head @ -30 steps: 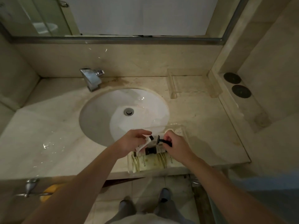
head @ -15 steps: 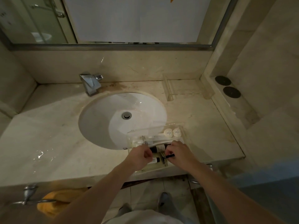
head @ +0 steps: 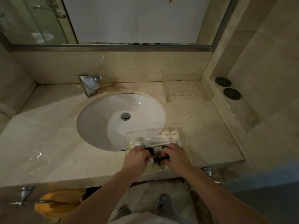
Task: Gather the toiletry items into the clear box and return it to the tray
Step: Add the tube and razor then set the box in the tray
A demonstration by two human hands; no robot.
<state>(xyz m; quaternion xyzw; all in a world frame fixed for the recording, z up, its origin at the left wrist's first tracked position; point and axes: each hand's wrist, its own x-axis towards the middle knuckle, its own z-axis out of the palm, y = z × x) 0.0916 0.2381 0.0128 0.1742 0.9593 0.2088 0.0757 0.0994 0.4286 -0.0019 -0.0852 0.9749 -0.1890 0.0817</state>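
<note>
1. The clear plastic box point(head: 184, 139) sits on the beige stone counter point(head: 48, 135), right at the front edge and just beside the white round sink point(head: 113, 120). It is close to the person, likely so both hands can reach in easily.
2. The left hand point(head: 137, 156) has its fingers curled over a small bottle with a black cap point(head: 154, 150) inside the box. It seems to be tucking the bottle into place.
3. The right hand point(head: 175, 155) pinches a thin black stick-like thing point(head: 164, 158). I cannot tell what it is. It is held low over the box, so I think it is being laid down flat to fit.
4. Two small round white tubs point(head: 171, 134) sit side by side in the far corner of the box. A long white tube point(head: 152, 139) lies flat along the back. Lying flat leaves more room for the rest.
5. The clear tray with raised sides point(head: 168, 92) waits at the back of the counter, well apart from the box. The box must go back there, so that step is not yet done.
6. A shiny metal tap point(head: 89, 84) stands behind the sink.
</note>
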